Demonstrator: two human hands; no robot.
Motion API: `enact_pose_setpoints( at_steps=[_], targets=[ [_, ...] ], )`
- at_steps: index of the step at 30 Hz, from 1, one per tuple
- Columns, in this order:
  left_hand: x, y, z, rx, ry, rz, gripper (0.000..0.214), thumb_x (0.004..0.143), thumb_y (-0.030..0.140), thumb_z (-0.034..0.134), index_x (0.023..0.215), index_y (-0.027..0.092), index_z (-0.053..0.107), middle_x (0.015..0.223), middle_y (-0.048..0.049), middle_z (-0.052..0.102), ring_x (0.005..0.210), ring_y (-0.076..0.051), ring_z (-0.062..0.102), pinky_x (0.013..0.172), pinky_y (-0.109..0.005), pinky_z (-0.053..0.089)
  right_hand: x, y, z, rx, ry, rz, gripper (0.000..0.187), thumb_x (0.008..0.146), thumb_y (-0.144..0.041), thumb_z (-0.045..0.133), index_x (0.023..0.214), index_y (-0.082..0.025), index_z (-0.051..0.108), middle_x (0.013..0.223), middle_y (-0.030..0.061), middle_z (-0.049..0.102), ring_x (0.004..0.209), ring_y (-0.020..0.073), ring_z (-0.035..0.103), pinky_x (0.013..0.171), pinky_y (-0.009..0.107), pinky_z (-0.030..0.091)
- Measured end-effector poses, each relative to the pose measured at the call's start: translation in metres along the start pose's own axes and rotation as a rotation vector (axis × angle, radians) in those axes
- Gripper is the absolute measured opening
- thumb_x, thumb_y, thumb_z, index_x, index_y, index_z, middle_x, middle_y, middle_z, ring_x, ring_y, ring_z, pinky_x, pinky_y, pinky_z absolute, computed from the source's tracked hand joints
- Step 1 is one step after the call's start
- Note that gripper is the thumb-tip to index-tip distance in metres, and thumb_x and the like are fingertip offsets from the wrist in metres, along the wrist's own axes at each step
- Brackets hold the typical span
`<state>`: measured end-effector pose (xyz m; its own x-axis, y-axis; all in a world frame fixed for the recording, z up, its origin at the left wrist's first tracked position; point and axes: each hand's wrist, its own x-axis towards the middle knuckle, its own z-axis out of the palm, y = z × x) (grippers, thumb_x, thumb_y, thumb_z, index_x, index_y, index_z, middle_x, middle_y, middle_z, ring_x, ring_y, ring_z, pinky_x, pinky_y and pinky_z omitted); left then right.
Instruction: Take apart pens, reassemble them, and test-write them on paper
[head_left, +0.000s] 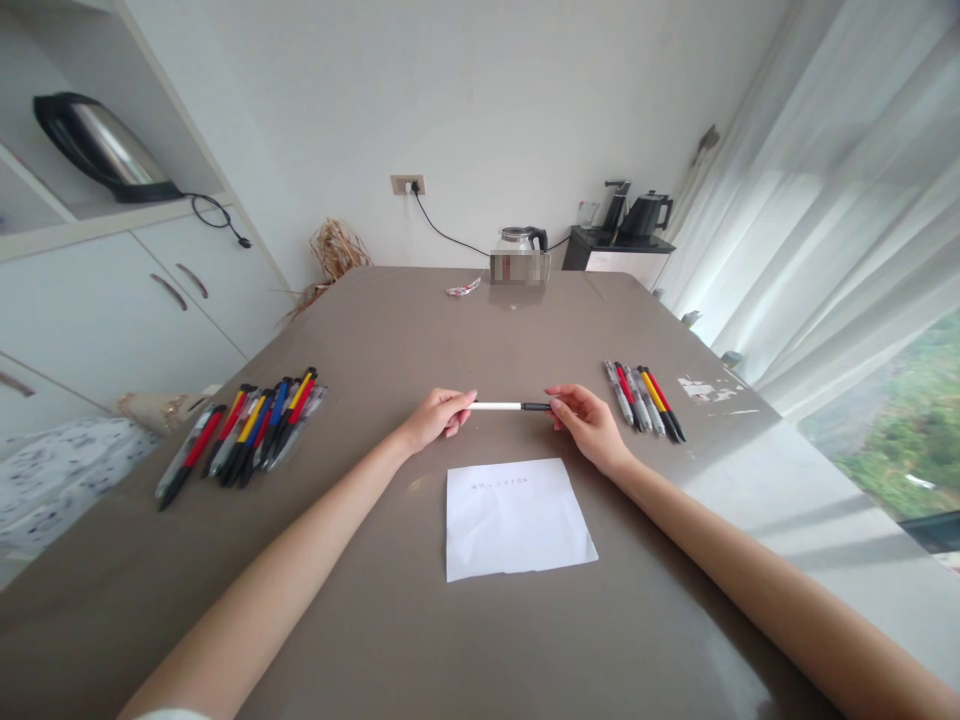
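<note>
Between my two hands a white pen with a black end point(496, 406) is held level above the table. My left hand point(437, 414) pinches its white end, thumb and fingers together. At the black end, my right hand point(586, 424) grips with thumb and fingertips. Just below the pen lies a white sheet of paper point(517, 525) with a faint line of handwriting near its top. To the left is a pile of pens point(247, 428) in red, yellow, blue, black and clear. A smaller row of pens point(645, 402) lies to the right.
A glass kettle point(517, 245), partly blurred, stands at the table's point(360, 620) far edge beside a small crumpled wrapper point(463, 288). Behind it, a dark kettle point(646, 214) sits on a low stand. White curtains point(847, 200) hang on the right; cabinets point(180, 265) line the left.
</note>
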<state>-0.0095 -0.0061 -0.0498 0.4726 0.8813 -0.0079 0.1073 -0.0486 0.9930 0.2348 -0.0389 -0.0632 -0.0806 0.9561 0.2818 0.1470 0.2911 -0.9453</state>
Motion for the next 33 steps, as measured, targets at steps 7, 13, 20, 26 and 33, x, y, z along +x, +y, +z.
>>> enact_pose_setpoints(
  at_steps=[7, 13, 20, 26, 33],
  targets=[
    [0.000, 0.000, 0.001, -0.074, 0.032, 0.002, 0.043, 0.076, 0.044, 0.049, 0.045, 0.014, 0.042, 0.039, 0.0058, 0.029, 0.033, -0.003, 0.027, 0.036, -0.021, 0.020, -0.001, -0.005, 0.000, 0.000, -0.009, -0.006, 0.023, 0.073, -0.034, 0.056, 0.091, -0.019, 0.056, 0.095, 0.0058, 0.056, 0.079, 0.0143, 0.054, 0.067, 0.028, 0.047],
    [0.002, -0.002, 0.000, -0.117, 0.048, 0.006, 0.043, 0.075, 0.043, 0.051, 0.044, 0.014, 0.043, 0.039, 0.0057, 0.028, 0.034, -0.003, 0.025, 0.035, -0.020, 0.022, -0.001, -0.008, 0.002, 0.029, -0.063, 0.075, 0.029, 0.075, -0.040, 0.052, 0.094, -0.018, 0.056, 0.081, 0.0037, 0.057, 0.065, 0.0119, 0.052, 0.055, 0.025, 0.046],
    [0.003, -0.002, 0.000, -0.229, 0.127, 0.033, 0.037, 0.072, 0.041, 0.055, 0.050, 0.012, 0.049, 0.044, 0.0040, 0.038, 0.037, -0.003, 0.030, 0.035, -0.017, 0.029, -0.001, -0.005, 0.000, -0.043, -0.070, 0.074, 0.031, 0.074, -0.041, 0.053, 0.093, -0.017, 0.059, 0.073, 0.0030, 0.057, 0.061, 0.0116, 0.051, 0.055, 0.026, 0.045],
    [0.005, -0.001, 0.000, -0.318, 0.195, 0.015, 0.028, 0.071, 0.039, 0.058, 0.072, 0.011, 0.057, 0.063, -0.0013, 0.056, 0.046, -0.005, 0.048, 0.048, -0.022, 0.048, -0.003, -0.008, 0.000, -0.173, -0.145, 0.021, 0.031, 0.075, -0.039, 0.052, 0.095, -0.018, 0.061, 0.082, 0.0050, 0.060, 0.064, 0.0124, 0.052, 0.060, 0.028, 0.045],
    [0.005, 0.005, 0.009, -0.410, 0.161, -0.033, 0.031, 0.077, 0.039, 0.051, 0.097, 0.015, 0.052, 0.091, -0.0101, 0.062, 0.078, -0.019, 0.063, 0.064, -0.030, 0.051, -0.004, -0.014, 0.002, -0.375, -0.234, -0.115, 0.031, 0.079, -0.032, 0.048, 0.105, -0.022, 0.060, 0.086, 0.0055, 0.057, 0.065, 0.0136, 0.051, 0.058, 0.029, 0.044]
  ],
)
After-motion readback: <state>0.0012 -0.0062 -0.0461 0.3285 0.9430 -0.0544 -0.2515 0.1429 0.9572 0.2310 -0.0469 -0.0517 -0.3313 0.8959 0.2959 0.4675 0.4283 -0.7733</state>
